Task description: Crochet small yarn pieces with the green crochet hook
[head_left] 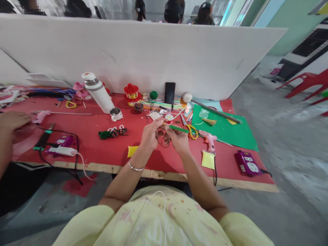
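Observation:
Close together above the red table, my left hand [150, 135] and my right hand [180, 139] have their fingers bent and nearly meeting. A slim green strip-like piece [178, 128] sticks out to the right from between my right thumb and fingers; its exact kind is unclear. My left fingertips pinch a small thing that they hide. Thin dark yarn [164, 145] hangs in a loop below the fingers. Just beyond lies a white-and-red spool [169, 118]. Yellow-handled scissors [192, 132] lie beside my right hand. A dark green and beaded yarn piece [112, 132] rests to the left.
A white bottle [98, 92] stands back left near its cup [116, 114]. Pink glue guns [208, 139] and purple power boxes [248, 163] with cables lie on both sides. A white partition [128, 54] rises behind. Another person's arm [10, 130] reaches in from the left.

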Tool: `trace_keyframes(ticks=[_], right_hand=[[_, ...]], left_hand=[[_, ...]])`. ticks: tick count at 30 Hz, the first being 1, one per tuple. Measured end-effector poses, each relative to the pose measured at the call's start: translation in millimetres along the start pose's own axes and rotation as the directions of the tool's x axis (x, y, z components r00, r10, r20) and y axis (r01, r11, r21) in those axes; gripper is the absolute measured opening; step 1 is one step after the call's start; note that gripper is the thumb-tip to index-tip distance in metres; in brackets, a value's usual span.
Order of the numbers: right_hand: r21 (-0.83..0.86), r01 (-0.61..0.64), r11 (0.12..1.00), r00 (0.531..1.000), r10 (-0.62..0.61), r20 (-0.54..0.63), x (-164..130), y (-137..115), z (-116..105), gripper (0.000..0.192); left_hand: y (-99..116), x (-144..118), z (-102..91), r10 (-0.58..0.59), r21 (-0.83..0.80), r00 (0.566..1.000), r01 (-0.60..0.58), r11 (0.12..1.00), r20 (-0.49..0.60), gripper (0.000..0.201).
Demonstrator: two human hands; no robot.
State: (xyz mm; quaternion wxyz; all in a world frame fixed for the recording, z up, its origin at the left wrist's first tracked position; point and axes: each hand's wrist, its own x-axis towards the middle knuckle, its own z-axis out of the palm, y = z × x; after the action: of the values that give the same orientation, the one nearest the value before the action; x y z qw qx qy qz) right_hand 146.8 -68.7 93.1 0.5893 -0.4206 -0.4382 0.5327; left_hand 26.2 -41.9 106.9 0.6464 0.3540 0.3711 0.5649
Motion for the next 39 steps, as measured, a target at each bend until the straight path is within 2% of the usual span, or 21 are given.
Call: trace_keyframes(ticks=[3, 5, 10, 12, 14, 16, 17, 20, 25, 28, 32, 35, 37, 39], right_hand=[[-0.013, 0.014, 1.0, 1.0, -0.014, 0.01, -1.7, -0.2, -0.6, 0.038], [-0.04, 0.025, 0.999, 0.999, -0.024, 0.03, -3.2, -1.3, -0.7, 0.038], [-0.077, 0.016, 0.997, 0.999, -0.013, 0.04, -7.4, -4.5, 0.2, 0.034], [-0.101, 0.074, 0.992, 0.997, -0.074, 0.01, -8.8, -6.3, -1.5, 0.031], [-0.157, 0.19, 0.969, 0.98, -0.197, -0.032, -9.6, -9.9, -6.1, 0.032], [-0.215, 0.28, 0.936, 0.958, -0.288, -0.003, -9.5, -15.3, -13.0, 0.024], [-0.233, 0.299, 0.925, 0.954, -0.299, 0.038, -9.1, -18.3, -16.6, 0.022], [-0.275, 0.312, 0.909, 0.947, -0.276, 0.164, -6.7, -25.1, -24.4, 0.034], [-0.31, 0.436, 0.845, 0.898, -0.431, 0.088, -4.0, -25.0, -23.5, 0.04], [-0.299, 0.409, 0.862, 0.91, -0.411, 0.059, -5.8, -21.3, -21.1, 0.037], [-0.195, 0.346, 0.918, 0.931, -0.362, -0.05, -7.8, -13.2, -19.1, 0.038], [-0.017, 0.221, 0.975, 0.97, -0.221, -0.103, -4.7, -5.6, -18.3, 0.038], [0.123, 0.129, 0.984, 0.983, -0.111, -0.147, -0.9, -1.8, -18.7, 0.042], [0.213, 0.089, 0.973, 0.982, -0.05, -0.183, 2.9, 0.2, -19.8, 0.044]], left_hand=[[-1.2, 0.2, -3.3, 0.072, -0.024, 0.995, -0.071, 0.997, 0.066, 0.028], [-2.0, -0.1, -5.2, 0.058, -0.03, 0.994, -0.056, 0.998, 0.09, 0.027], [-2.7, -1.1, -6.4, 0.082, -0.036, 0.995, -0.081, 0.996, 0.052, 0.02], [-1.7, -1.2, -6.6, 0.088, -0.017, 0.996, -0.087, 0.996, 0.029, 0.02], [-0.3, -1.3, -7.3, 0.094, 0.013, 0.995, -0.094, 0.995, 0.022, 0.02], [0.7, -1.6, -8.4, 0.116, 0.048, 0.993, -0.118, 0.992, 0.034, 0.018], [0.8, -1.9, -8.9, 0.129, 0.065, 0.991, -0.132, 0.989, 0.045, 0.018], [0.4, -3.1, -10.2, 0.142, 0.097, 0.986, -0.15, 0.984, 0.083, 0.02], [-0.4, -3.9, -12.8, 0.076, 0.112, 0.988, -0.091, 0.99, 0.132, 0.031], [-2.5, -2.2, -16.2, 0.072, 0.127, 0.984, -0.093, 0.988, 0.163, 0.028], [-5.8, 0.2, -19.6, 0.161, 0.219, 0.945, -0.228, 0.949, 0.285, 0.018], [-6.5, 0.6, -19.4, 0.244, 0.381, 0.906, -0.373, 0.846, 0.345, 0.019], [-6.3, -0.1, -18.5, 0.322, 0.443, 0.885, -0.45, 0.775, 0.337, 0.019], [-6.1, -1.6, -17.4, 0.393, 0.448, 0.868, -0.495, 0.745, 0.305, 0.015]])
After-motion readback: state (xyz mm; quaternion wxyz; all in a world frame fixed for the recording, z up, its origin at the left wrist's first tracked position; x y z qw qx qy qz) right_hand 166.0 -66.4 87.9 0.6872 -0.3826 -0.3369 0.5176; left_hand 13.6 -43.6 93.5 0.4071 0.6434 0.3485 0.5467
